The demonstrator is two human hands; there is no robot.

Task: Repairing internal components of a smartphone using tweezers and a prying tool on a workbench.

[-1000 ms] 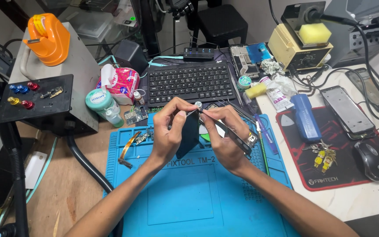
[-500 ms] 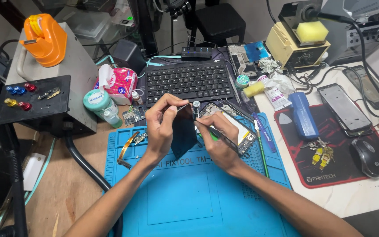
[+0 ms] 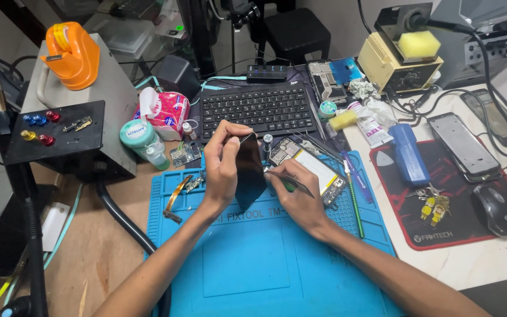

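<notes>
Forearms reach in from the near edge over a blue work mat (image 3: 265, 264) that covers the middle of the counter. The left hand (image 3: 224, 161) is clenched around a dark phone screen panel (image 3: 250, 171), holding it upright on its edge on the mat, thumb on one face and fingers wrapped over the top. The right hand (image 3: 300, 191) pinches a thin pointed tool (image 3: 291, 185), probably tweezers or a pry pick, whose tip meets the panel's right edge; this hand is closed on the tool. Just beyond the right hand lies an opened phone body (image 3: 309, 167), flat on the mat with its inner parts showing. A curved flex strip (image 3: 174, 196) and a small circuit board (image 3: 184, 155) lie to the left of the left hand.

Doing this well seems to call for a steady left grip on the panel's edges rather than its face, and a shallow, light touch with the tool so the thin panel does not flex or crack.

Farther off sit a black keyboard (image 3: 256, 108), a teal-capped bottle (image 3: 142, 141) and a tissue pack (image 3: 162, 111) on the left, and on the right a red mat (image 3: 441, 235) carrying a mouse (image 3: 494, 208) and a blue case (image 3: 409, 155). A soldering station (image 3: 397, 64) stands at the far right.
</notes>
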